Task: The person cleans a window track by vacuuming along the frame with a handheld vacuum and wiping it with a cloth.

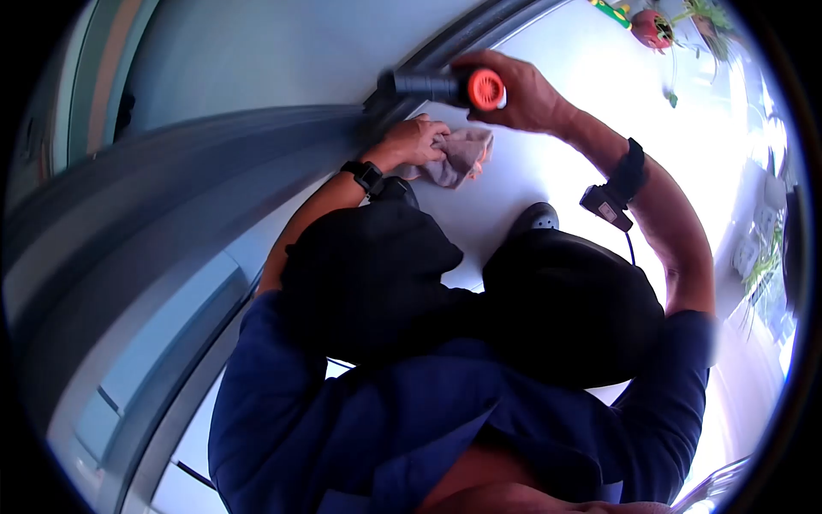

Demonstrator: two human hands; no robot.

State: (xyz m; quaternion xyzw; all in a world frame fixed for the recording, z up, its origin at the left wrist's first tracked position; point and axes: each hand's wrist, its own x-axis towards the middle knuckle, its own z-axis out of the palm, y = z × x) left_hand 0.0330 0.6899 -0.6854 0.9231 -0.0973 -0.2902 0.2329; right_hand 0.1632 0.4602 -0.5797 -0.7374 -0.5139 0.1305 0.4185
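The handheld device [421,86], black with an orange vented cap, is just beyond the cloth [461,158], its dark end pointing leftward. The person's right hand [524,92] is clamped around the device near that cap. The left hand [418,141] is curled onto the left side of the pinkish-grey cloth, its fingers pressed into the folds. The two hands are apart, each on its own item.

Beyond and to the left of the cloth runs a dark metal rail [454,38]; the device's far end is close to its edge, though whether they touch cannot be told. A blurred dark frame [180,167] stretches away left of the cloth, limiting room on that side. The pale floor [561,167] lies open to the right of the cloth. On the near side, the left shoe [396,190] is just beside the cloth and the right shoe [536,217] a little apart.

Well to the cloth's right and beyond it sits a round red pot [652,30], with green stems beside it; its contents are too small to tell.
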